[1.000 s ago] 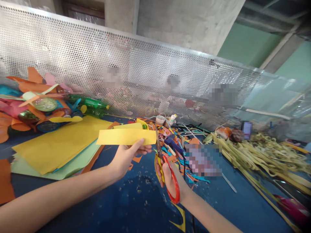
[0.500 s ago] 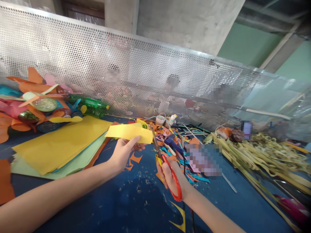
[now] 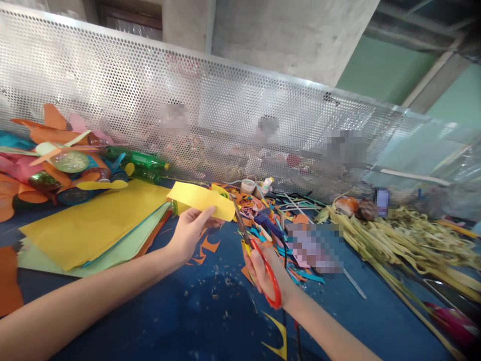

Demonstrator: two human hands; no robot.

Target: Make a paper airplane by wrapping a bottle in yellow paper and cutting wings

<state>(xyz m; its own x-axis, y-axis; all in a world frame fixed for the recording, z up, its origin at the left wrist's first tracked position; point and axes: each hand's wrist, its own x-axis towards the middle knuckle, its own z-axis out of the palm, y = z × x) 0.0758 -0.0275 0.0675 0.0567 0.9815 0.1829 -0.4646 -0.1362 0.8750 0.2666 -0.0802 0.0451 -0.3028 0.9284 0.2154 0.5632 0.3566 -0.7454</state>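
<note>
A strip of yellow paper (image 3: 199,199) is pinched between the thumb and fingers of my left hand (image 3: 193,228), held above the blue table (image 3: 210,311). My right hand (image 3: 263,271) grips a pair of scissors (image 3: 269,286) with red handles, the fingers through the loops. Their blades point up and away, right beside the strip's right end. Whether the blades touch the paper, I cannot tell. Below my left hand lie orange paper offcuts (image 3: 206,250), and a curved yellow offcut (image 3: 280,336) rests near the front edge of view.
Yellow and pale green paper sheets (image 3: 101,220) lie at left, below plastic-bottle planes with paper wings (image 3: 67,160). Paper scraps (image 3: 259,205), a glue gun (image 3: 268,224) and small white pots (image 3: 247,186) are behind the scissors. Dried plant strips (image 3: 398,240) cover the right. A perforated metal panel (image 3: 225,115) stands behind.
The yellow strip has tilted: its left end is higher and its right end has shifted slightly left. My left hand has turned a little with it; the scissors have barely moved.
</note>
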